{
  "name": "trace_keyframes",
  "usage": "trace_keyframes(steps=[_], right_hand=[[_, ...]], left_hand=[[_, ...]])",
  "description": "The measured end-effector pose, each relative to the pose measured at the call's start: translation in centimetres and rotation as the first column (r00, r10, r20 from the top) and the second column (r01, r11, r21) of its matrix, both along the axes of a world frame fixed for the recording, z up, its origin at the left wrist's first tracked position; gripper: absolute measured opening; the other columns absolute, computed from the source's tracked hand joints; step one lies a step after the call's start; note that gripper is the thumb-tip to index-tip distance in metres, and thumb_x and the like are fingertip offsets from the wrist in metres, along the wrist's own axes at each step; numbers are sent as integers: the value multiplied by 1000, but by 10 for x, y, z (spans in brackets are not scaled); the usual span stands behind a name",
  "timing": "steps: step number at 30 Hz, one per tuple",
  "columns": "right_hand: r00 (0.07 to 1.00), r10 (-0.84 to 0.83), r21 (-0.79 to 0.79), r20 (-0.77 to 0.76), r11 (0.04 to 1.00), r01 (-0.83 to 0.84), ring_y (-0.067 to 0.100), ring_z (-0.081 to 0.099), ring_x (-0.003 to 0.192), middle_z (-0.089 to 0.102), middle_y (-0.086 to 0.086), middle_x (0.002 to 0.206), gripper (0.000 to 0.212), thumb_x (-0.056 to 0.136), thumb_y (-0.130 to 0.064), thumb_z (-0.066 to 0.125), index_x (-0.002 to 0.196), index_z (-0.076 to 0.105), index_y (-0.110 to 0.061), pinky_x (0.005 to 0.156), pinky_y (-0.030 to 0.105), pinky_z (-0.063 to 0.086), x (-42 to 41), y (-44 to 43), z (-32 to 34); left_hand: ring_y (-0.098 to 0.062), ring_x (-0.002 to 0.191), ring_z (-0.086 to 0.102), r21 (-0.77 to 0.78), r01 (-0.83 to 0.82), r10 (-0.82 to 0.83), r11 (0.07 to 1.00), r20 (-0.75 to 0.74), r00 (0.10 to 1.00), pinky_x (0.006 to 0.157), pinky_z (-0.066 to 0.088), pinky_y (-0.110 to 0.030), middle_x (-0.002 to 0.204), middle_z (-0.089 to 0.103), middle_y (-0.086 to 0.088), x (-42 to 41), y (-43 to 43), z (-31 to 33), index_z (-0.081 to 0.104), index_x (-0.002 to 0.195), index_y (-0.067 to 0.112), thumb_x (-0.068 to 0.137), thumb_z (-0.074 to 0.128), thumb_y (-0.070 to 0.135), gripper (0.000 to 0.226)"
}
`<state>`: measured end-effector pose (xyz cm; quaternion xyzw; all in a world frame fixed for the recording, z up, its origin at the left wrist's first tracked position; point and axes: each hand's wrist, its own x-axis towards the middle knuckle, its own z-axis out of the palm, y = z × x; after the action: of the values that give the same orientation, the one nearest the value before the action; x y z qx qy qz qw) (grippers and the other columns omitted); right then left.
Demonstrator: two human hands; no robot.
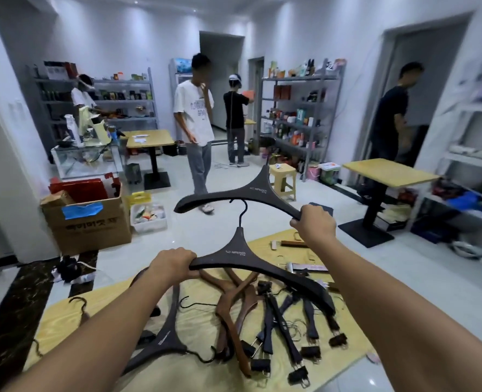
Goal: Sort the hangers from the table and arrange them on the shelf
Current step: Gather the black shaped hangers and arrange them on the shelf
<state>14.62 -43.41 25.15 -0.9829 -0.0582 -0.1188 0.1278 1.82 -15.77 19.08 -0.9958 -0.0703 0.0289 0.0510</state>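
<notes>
Currently left hand [174,264] grips the near dark hanger [251,264] by one end, right hand [314,223] grips the far dark hanger [248,193], both raised over the table's [203,321] far edge. Risk: near hook snags the far hanger, twisting either end-grip loose.

Right tip of upper hanger [251,190] hidden inside right hand [313,224]; left tip of lower hanger [242,250] inside left hand [172,264]; lettering on both unreadable.
</notes>
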Motion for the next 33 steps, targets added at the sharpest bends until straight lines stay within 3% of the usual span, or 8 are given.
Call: trace_keyframes(steps=[4, 9, 16, 21, 24, 27, 33], right_hand=[[996, -86, 60, -15, 994, 87, 27, 55, 71, 59, 6, 84, 44, 91, -52, 55, 95, 63, -10, 56, 27, 39, 10, -44, 1], [978, -191, 155, -78, 967, 201, 27, 66, 71, 64, 8, 80, 56, 89, -65, 46, 85, 58, -10, 49, 23, 37, 21, -107, 0], [951, -300, 194, -78, 931, 309, 29, 65, 76, 65, 9, 86, 46, 94, -57, 44, 85, 53, -12, 53, 27, 38, 26, -198, 2], [904, -427, 194, -26, 885, 424, 32, 62, 92, 63, 11, 96, 45, 94, -54, 47, 94, 57, -10, 63, 31, 39, 31, -260, 11], [872, -489, 193, 6, 856, 479, 34, 60, 100, 63, 13, 103, 42, 95, -50, 50, 103, 58, -9, 66, 32, 39, 32, -298, 19], [841, -541, 207, 28, 826, 525, 35, 59, 100, 62, 13, 105, 40, 95, -48, 50, 105, 56, -10, 68, 33, 39, 31, -337, 26], [776, -630, 274, 35, 752, 599, 35, 60, 98, 63, 14, 104, 36, 97, -45, 48, 105, 56, -10, 70, 33, 40, 16, -415, 41]], left_hand=[[-22, 94, 63, -45, 64, -65, 997, -17, 998, 69, 40, -28, 100, 67, 0, 33, -33, 8, 62, 94, 20, 88, 48, 58, 41], [-18, 72, 51, -93, 160, -168, 983, -86, 982, 61, 36, -28, 73, 52, 3, 68, -87, 25, 45, 70, 21, 84, 42, 71, 52], [-17, 64, 49, -100, 309, -316, 946, -58, 947, 61, 36, -29, 65, 49, 4, 123, -170, 33, 45, 69, 22, 86, 36, 71, 53], [-17, 70, 50, -80, 408, -412, 909, -28, 911, 60, 36, -27, 69, 50, 6, 158, -236, 38, 48, 75, 25, 88, 36, 69, 47], [-18, 72, 51, -79, 488, -489, 870, 4, 872, 56, 35, -26, 78, 55, 3, 177, -279, 44, 51, 88, 22, 89, 37, 67, 48], [-18, 76, 51, -68, 563, -562, 824, 31, 826, 62, 38, -30, 84, 54, 2, 192, -325, 52, 52, 100, 19, 91, 37, 64, 48], [-21, 80, 59, -82, 662, -656, 745, 90, 750, 58, 37, -30, 90, 66, -2, 224, -409, 60, 50, 94, 20, 90, 38, 65, 46]])
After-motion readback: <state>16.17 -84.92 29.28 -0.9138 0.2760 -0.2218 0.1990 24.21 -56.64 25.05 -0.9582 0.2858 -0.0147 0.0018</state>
